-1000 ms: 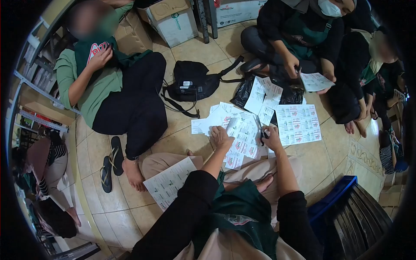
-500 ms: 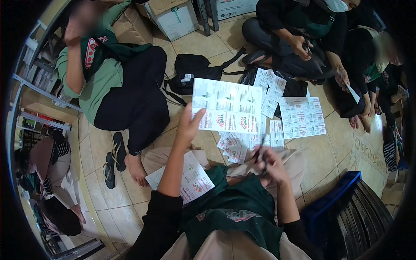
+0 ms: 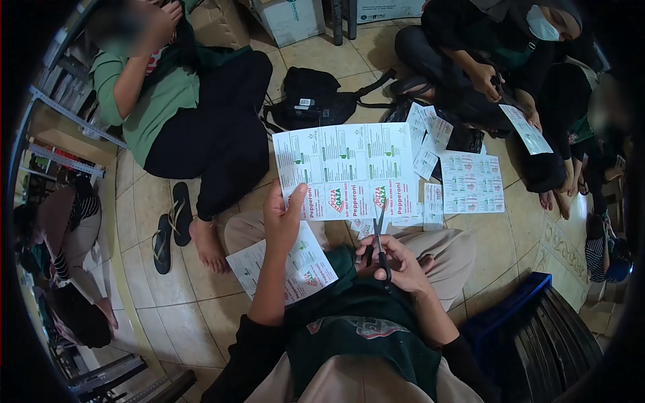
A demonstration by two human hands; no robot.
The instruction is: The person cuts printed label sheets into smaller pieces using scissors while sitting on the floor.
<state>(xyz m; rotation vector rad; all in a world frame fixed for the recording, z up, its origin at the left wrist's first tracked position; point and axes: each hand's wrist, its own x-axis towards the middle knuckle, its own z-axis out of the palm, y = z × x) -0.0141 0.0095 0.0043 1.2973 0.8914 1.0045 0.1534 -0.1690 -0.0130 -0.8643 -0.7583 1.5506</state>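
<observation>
My left hand [image 3: 285,213] grips the lower left edge of a printed label sheet [image 3: 346,164], its thumb on the front. The sheet bears green print, with "Pizza Gaza" and "Pepperoni" in red along the bottom. My right hand [image 3: 398,263] is closed round the black handles of a pair of scissors [image 3: 381,245]. The blades point up and their tips meet the sheet's bottom edge. Another label sheet [image 3: 282,265] lies across my lap under my left forearm. Cut pieces [image 3: 366,228] show partly on the floor behind the held sheet.
More sheets [image 3: 473,183] and cut labels [image 3: 430,131] lie ahead on the tiles. A black backpack [image 3: 312,101] rests beyond them. One co-worker [image 3: 201,127] sits at left by flip-flops [image 3: 173,225]; another [image 3: 484,80] holds scissors and a sheet. A blue-black crate [image 3: 537,336] stands at right.
My left hand has brought the sheet lower and nearer, turning it more face-on. My right hand has moved left, bringing the scissors up against the sheet's bottom edge.
</observation>
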